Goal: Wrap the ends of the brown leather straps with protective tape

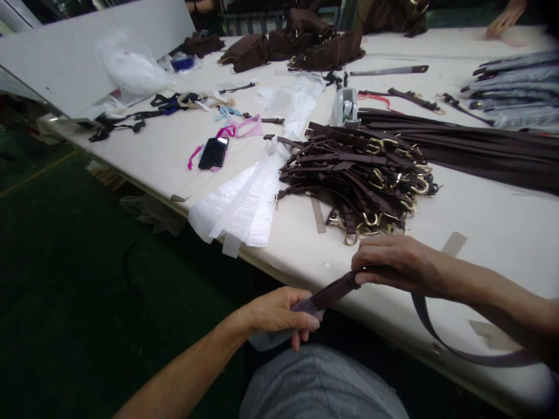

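Observation:
A dark brown leather strap (334,293) stretches between my two hands, just off the table's front edge. My left hand (286,314) is closed round its lower end, where a clear plastic sleeve (268,339) covers it. Higher up, my right hand (388,265) pinches the strap between thumb and fingers. From beneath my right hand the strap's long tail (437,337) curves down and to the right. Just beyond that hand lies a heap of short brown straps (349,169) with gold buckles and rings.
Long brown straps (463,148) lie behind the heap, near a tape dispenser (345,107). White plastic sleeves (244,203) and a phone (213,152) are left of it. Brown bags (314,46) stand at the back; wrapped straps (519,87) are stacked right. Another person's hand (506,20) rests far right.

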The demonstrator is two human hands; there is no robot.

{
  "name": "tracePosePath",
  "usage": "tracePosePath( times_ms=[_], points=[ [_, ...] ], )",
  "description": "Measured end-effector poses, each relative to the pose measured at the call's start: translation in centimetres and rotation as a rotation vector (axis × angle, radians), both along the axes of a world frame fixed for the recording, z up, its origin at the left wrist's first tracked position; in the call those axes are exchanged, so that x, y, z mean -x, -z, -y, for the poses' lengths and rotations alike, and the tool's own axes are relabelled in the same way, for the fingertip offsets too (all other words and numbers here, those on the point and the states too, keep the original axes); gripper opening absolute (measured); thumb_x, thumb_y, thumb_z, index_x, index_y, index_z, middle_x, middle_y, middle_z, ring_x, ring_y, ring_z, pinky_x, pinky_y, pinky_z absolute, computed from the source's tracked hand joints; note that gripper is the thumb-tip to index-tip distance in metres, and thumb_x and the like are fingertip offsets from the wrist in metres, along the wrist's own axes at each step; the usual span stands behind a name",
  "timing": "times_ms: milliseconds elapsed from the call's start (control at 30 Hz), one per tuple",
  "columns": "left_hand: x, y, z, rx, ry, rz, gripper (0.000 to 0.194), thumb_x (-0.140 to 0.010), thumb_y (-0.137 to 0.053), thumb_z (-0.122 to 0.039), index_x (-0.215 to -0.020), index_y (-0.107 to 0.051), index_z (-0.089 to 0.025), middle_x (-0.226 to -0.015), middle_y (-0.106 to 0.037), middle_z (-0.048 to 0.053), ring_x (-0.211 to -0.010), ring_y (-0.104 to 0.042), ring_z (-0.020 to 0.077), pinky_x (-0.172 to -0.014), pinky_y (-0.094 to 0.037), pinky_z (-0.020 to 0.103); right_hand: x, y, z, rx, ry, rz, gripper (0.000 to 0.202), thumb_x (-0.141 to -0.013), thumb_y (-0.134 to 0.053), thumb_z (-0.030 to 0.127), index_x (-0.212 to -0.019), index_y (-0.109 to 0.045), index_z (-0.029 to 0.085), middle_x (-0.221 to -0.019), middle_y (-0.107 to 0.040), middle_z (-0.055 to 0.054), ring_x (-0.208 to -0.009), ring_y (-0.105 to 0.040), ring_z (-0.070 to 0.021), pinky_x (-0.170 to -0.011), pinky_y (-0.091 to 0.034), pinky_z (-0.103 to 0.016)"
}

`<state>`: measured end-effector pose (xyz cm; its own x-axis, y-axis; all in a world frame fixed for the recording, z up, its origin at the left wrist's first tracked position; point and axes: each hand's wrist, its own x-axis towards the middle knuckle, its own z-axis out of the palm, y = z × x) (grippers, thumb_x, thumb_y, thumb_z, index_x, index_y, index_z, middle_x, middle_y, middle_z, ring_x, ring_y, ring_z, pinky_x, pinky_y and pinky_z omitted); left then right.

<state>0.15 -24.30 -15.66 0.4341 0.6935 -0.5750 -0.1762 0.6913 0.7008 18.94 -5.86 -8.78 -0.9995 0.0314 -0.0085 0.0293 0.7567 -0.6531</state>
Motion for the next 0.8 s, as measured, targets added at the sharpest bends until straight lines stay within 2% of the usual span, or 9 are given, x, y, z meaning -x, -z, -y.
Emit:
tracePosePath(
  times_ms=[67, 167, 267, 400, 500, 567, 667, 800],
  points=[
    [-0.2, 0.1, -0.1, 0.008, 0.034, -0.040, 0.035, -0.062, -0.074, -0.035, -0.084, -0.055, -0.016, -0.056, -0.052, -0.006, -0.040, -0.046, 0.0061, -0.040, -0.038, 0.018, 0.4, 0.1, 0.5, -0.045, -0.038, -0.019, 0.025, -0.092, -0.042, 0.034, -0.084, -0.060, 0.017, -0.072, -0.054, -0.003, -0.064, -0.048, -0.0113, -0.058, -0.034, -0.022],
    [-0.6, 0.1, -0.3, -0.030, 0.093, -0.107, 0.030, -0.061, -0.074, -0.035, -0.069, -0.054, -0.014, -0.051, -0.049, -0.007, -0.039, -0.045, 0.0056, -0.037, -0.034, 0.017, 1.6, 0.3, 1.7, -0.085, -0.099, -0.030, 0.027, -0.093, -0.041, 0.034, -0.084, -0.060, 0.017, -0.072, -0.054, -0.004, -0.063, -0.048, -0.0116, -0.056, -0.032, -0.022],
    [-0.7, -0.3, -0.4, -0.075, 0.092, -0.135, 0.029, -0.062, -0.074, -0.033, -0.073, -0.055, -0.014, -0.052, -0.049, -0.007, -0.041, -0.046, 0.0060, -0.040, -0.034, 0.018, 2.4, 0.5, 2.4, -0.096, -0.141, -0.028, 0.026, -0.092, -0.043, 0.033, -0.082, -0.059, 0.016, -0.072, -0.054, -0.003, -0.062, -0.047, -0.0118, -0.055, -0.031, -0.023],
    [0.2, -0.8, 0.2, -0.152, -0.121, -0.088, 0.048, -0.056, -0.079, -0.022, -0.096, -0.053, -0.016, -0.080, -0.060, -0.001, -0.062, -0.055, 0.0076, -0.058, -0.041, 0.020, 2.3, 0.4, 1.7, -0.111, -0.052, -0.008, 0.028, -0.092, -0.042, 0.035, -0.090, -0.061, 0.015, -0.074, -0.055, -0.004, -0.062, -0.049, -0.0118, -0.055, -0.032, -0.023],
    [0.9, -0.6, 0.8, -0.157, -0.268, 0.110, 0.041, -0.064, -0.073, -0.025, -0.096, -0.049, -0.016, -0.111, -0.056, 0.008, -0.067, -0.061, 0.0105, -0.067, -0.046, 0.028, 1.8, 0.6, 0.8, -0.129, -0.016, 0.027, 0.031, -0.089, -0.046, 0.041, -0.096, -0.061, 0.016, -0.077, -0.056, -0.006, -0.064, -0.051, -0.0130, -0.056, -0.033, -0.023],
    [1.1, -0.1, 1.2, -0.160, -0.337, 0.205, 0.033, -0.069, -0.070, -0.027, -0.090, -0.048, -0.014, -0.122, -0.052, 0.013, -0.068, -0.064, 0.0129, -0.069, -0.048, 0.031, 1.6, 0.8, 0.5, -0.128, -0.007, 0.061, 0.031, -0.087, -0.049, 0.043, -0.093, -0.062, 0.016, -0.076, -0.056, -0.005, -0.064, -0.051, -0.0134, -0.057, -0.033, -0.024],
    [1.0, 0.5, 1.5, -0.162, -0.426, 0.191, 0.026, -0.072, -0.068, -0.026, -0.082, -0.047, -0.013, -0.117, -0.057, 0.015, -0.072, -0.066, 0.0160, -0.068, -0.048, 0.030, 1.6, 1.0, 0.5, -0.085, 0.026, 0.090, 0.029, -0.087, -0.050, 0.042, -0.087, -0.063, 0.017, -0.074, -0.055, -0.004, -0.064, -0.051, -0.0129, -0.057, -0.033, -0.024],
    [0.9, 0.3, 1.7, -0.206, -0.523, 0.015, 0.019, -0.077, -0.065, -0.026, -0.082, -0.052, -0.012, -0.104, -0.064, 0.011, -0.074, -0.066, 0.0161, -0.069, -0.048, 0.029, 1.8, 0.4, 0.5, 0.085, 0.146, 0.155, 0.031, -0.081, -0.056, 0.047, -0.081, -0.064, 0.016, -0.069, -0.058, -0.002, -0.062, -0.051, -0.0122, -0.055, -0.034, -0.022]
  ],
)
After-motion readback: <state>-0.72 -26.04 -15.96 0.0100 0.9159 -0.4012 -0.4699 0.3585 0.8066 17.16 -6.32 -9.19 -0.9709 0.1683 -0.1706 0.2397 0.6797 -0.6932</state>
